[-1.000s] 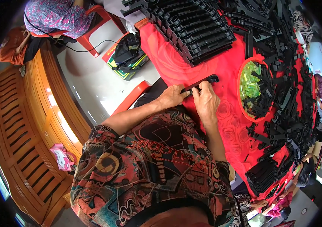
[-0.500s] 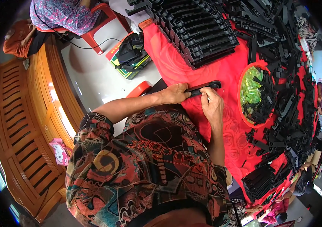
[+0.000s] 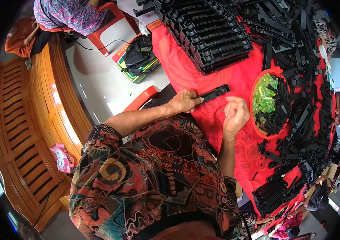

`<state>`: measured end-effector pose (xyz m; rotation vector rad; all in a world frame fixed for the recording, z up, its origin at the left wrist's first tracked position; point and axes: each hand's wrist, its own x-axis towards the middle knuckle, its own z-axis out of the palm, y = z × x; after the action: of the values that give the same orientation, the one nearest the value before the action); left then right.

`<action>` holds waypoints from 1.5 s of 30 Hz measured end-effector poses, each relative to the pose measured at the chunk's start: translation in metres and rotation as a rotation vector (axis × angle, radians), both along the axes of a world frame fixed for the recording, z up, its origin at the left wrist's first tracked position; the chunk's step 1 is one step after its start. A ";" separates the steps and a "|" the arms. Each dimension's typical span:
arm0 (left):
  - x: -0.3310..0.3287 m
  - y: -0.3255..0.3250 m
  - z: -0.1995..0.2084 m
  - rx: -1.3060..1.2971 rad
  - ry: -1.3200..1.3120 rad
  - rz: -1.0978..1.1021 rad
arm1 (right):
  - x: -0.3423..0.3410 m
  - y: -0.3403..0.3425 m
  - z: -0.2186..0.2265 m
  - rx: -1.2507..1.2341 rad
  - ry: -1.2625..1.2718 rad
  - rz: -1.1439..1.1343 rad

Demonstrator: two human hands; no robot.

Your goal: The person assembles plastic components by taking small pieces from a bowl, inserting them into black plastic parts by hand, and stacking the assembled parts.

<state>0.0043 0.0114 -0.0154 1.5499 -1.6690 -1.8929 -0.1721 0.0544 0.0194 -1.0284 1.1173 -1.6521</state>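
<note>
My left hand (image 3: 186,101) is closed round the near end of a long black plastic part (image 3: 214,93), which points away to the right over the red tablecloth (image 3: 222,116). Just right of that part, and apart from it, my right hand (image 3: 235,113) is curled with its fingers drawn in; a small thin tip shows at the fingers, too small to name. Beyond my right hand stands an orange-rimmed round tray (image 3: 254,114) with yellow-green clear pieces (image 3: 264,94) and small black pieces (image 3: 276,116).
Stacked black plastic parts (image 3: 208,38) stand at the table's far side, with loose black parts (image 3: 298,132) heaped to the right. A red chair (image 3: 142,99), a bag on a box (image 3: 138,60) and a wooden bench (image 3: 26,132) are on the left. Other people sit around.
My right hand has come off the black plastic part and moved to the right, toward the tray. My left hand still holds the part, now tilted differently.
</note>
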 end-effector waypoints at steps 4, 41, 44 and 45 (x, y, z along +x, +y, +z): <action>0.002 0.007 0.006 0.056 0.059 0.115 | 0.008 -0.013 0.016 -0.169 -0.234 0.032; -0.003 0.011 -0.015 -0.128 -0.105 0.083 | 0.047 -0.042 -0.012 0.108 -0.160 -0.046; -0.004 0.011 -0.016 -0.162 -0.116 0.069 | 0.050 -0.045 -0.014 0.104 -0.137 -0.046; -0.005 0.012 -0.017 -0.196 -0.099 0.075 | 0.051 -0.046 -0.014 0.099 -0.112 -0.055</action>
<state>-0.0010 0.0237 -0.0321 1.6248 -1.7511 -1.5873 -0.1208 0.0086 0.0059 -0.8385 1.1497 -1.6588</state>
